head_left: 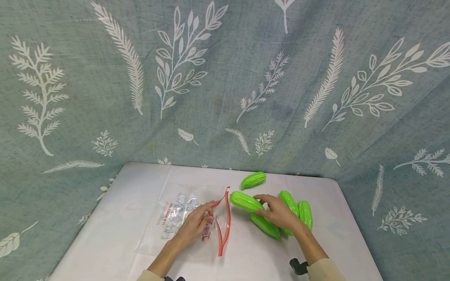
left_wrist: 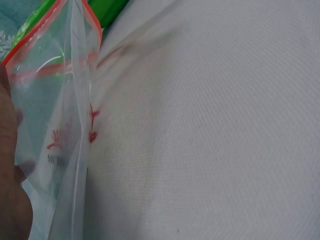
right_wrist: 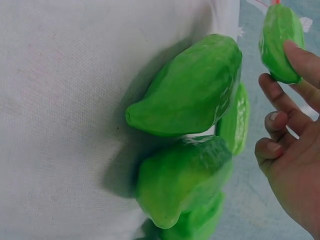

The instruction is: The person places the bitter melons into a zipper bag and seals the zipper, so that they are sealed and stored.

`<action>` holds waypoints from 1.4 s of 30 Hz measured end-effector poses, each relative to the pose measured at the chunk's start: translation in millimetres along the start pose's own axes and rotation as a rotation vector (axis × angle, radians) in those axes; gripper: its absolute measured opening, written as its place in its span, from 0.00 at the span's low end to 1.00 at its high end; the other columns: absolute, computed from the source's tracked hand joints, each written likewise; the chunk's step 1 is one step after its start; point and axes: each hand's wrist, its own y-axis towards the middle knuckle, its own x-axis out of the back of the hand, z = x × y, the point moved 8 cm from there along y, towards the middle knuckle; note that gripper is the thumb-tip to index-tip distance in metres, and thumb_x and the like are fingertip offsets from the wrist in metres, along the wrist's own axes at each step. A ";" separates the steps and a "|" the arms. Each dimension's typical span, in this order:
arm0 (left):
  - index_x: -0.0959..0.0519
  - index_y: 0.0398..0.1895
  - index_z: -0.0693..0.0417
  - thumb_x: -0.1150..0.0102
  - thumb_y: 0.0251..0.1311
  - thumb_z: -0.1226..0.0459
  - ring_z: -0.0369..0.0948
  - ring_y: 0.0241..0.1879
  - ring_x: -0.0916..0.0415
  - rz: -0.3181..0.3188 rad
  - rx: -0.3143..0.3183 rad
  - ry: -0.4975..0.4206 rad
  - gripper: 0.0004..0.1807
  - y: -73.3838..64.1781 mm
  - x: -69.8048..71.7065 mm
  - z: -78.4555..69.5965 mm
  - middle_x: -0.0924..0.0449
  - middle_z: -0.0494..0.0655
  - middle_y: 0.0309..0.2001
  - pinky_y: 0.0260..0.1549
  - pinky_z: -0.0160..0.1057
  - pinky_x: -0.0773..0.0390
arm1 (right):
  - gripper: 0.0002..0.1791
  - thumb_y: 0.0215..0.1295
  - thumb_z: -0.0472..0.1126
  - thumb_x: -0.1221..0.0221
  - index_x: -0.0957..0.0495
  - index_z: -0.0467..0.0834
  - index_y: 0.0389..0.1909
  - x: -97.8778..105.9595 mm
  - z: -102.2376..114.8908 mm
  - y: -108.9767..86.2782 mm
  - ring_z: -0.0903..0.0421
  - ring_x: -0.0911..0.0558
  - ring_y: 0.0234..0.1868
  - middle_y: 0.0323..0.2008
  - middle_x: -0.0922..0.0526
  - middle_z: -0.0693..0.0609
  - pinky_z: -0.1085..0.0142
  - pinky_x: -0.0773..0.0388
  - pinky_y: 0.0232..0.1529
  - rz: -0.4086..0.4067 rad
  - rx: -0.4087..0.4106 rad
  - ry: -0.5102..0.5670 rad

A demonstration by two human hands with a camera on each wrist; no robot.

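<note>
A clear zip bag (head_left: pixel 165 238) with red edging and printed figures lies on the white table, its mouth turned right and parted. My left hand (head_left: pixel 193 226) pinches one edge of that mouth; in the left wrist view the plastic (left_wrist: pixel 55 115) stands up beside the thumb. With thumb and fingers, my right hand (head_left: pixel 279 212) holds a glossy green ridged gourd (head_left: pixel 244 201), its far end close to the bag's red edge. The right wrist view shows the held gourd (right_wrist: pixel 275 37) off the table. Beneath that hand lies another gourd (head_left: pixel 265 226).
One green gourd (head_left: pixel 254 180) lies alone near the back edge. More gourds (head_left: pixel 305 214) sit close together right of my right hand. A leaf-patterned cloth (head_left: pixel 218 97) rises behind and beside the white table (head_left: pixel 109 238).
</note>
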 end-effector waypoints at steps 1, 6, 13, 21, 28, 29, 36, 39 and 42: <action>0.26 0.39 0.46 0.38 0.65 0.64 0.47 0.68 0.28 -0.002 -0.002 0.002 0.06 -0.1 0.1 -0.2 0.28 0.39 0.70 0.65 0.49 0.28 | 0.28 0.68 0.54 0.36 0.26 0.53 0.66 -0.4 0.7 -0.2 0.58 0.21 0.49 0.51 0.18 0.57 0.56 0.22 0.47 0.000 0.005 -0.004; 0.26 0.39 0.45 0.39 0.65 0.65 0.47 0.68 0.29 -0.001 -0.002 -0.005 0.06 -0.7 -0.3 -0.7 0.29 0.38 0.70 0.66 0.47 0.30 | 0.27 0.68 0.53 0.36 0.26 0.52 0.66 -1.4 4.2 -1.9 0.58 0.21 0.49 0.50 0.17 0.56 0.55 0.22 0.47 0.003 0.022 0.002; 0.26 0.39 0.45 0.37 0.64 0.66 0.48 0.67 0.28 -0.012 -0.009 0.000 0.07 -0.8 0.2 -2.7 0.28 0.40 0.70 0.65 0.48 0.29 | 0.27 0.68 0.52 0.36 0.26 0.53 0.66 -2.2 8.4 -3.7 0.57 0.21 0.49 0.51 0.17 0.56 0.54 0.22 0.48 0.010 0.033 0.019; 0.26 0.38 0.48 0.37 0.63 0.67 0.49 0.67 0.28 -0.012 -0.021 0.001 0.07 -0.2 0.4 -4.6 0.27 0.42 0.69 0.64 0.49 0.28 | 0.27 0.67 0.53 0.36 0.25 0.53 0.66 -4.5 10.3 -3.7 0.57 0.20 0.51 0.52 0.17 0.56 0.54 0.22 0.50 0.022 0.042 0.022; 0.27 0.39 0.48 0.38 0.64 0.67 0.50 0.67 0.28 -0.005 -0.024 -0.005 0.07 0.3 0.5 -5.4 0.27 0.43 0.69 0.65 0.49 0.28 | 0.27 0.67 0.53 0.36 0.26 0.53 0.66 -7.4 14.0 -2.6 0.55 0.20 0.55 0.54 0.18 0.57 0.52 0.22 0.54 0.045 0.040 0.011; 0.27 0.39 0.48 0.38 0.64 0.67 0.49 0.67 0.28 -0.002 -0.021 -0.007 0.08 0.6 0.3 -5.3 0.27 0.43 0.69 0.65 0.48 0.28 | 0.27 0.67 0.53 0.36 0.26 0.53 0.66 -8.0 14.8 -2.5 0.55 0.20 0.55 0.54 0.18 0.57 0.52 0.22 0.54 0.050 0.039 0.011; 0.25 0.42 0.45 0.39 0.66 0.65 0.49 0.68 0.29 0.004 -0.022 -0.009 0.07 3.0 -1.1 -5.2 0.25 0.45 0.67 0.65 0.48 0.29 | 0.27 0.68 0.52 0.36 0.26 0.53 0.67 -11.8 17.8 -1.3 0.55 0.21 0.56 0.55 0.19 0.57 0.51 0.22 0.54 0.076 0.035 0.017; 0.24 0.49 0.43 0.39 0.65 0.65 0.48 0.67 0.28 -0.003 -0.028 -0.009 0.12 3.6 -1.2 -5.7 0.22 0.44 0.62 0.65 0.48 0.28 | 0.27 0.68 0.53 0.36 0.26 0.54 0.66 -12.7 18.3 -1.0 0.55 0.21 0.56 0.55 0.19 0.58 0.52 0.22 0.54 0.073 0.041 0.005; 0.24 0.58 0.45 0.38 0.64 0.67 0.46 0.67 0.28 -0.005 -0.029 -0.021 0.20 4.4 -2.2 -5.9 0.19 0.45 0.56 0.65 0.49 0.28 | 0.27 0.68 0.53 0.36 0.26 0.55 0.66 -13.6 19.7 -1.0 0.56 0.21 0.56 0.56 0.19 0.58 0.52 0.22 0.54 0.072 0.044 0.001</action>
